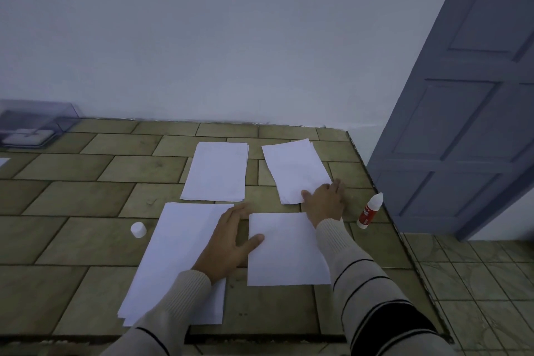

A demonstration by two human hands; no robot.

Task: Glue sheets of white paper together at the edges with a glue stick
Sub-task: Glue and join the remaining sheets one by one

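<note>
A small sheet (286, 251) lies on the tiled desk (86, 196). The left hand (231, 240) has its thumb flat on the sheet's left edge and its straight fingers (235, 211) over the large stack (179, 254) beside it. The right hand (325, 201) spreads relaxed fingers on a farther stack's (294, 167) near corner. The glue bottle (370, 211) stands at the desk's right edge. A white wall (231, 37) is behind, a grey-blue door (462, 124) to the right.

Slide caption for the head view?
Left hand rests on a single sheet; right hand touches the far-right paper stack; glue bottle stands alongside.

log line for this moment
left hand: thumb on near sheet | right hand: on right stack | glue: upright, untouched | cap: lying left
</note>
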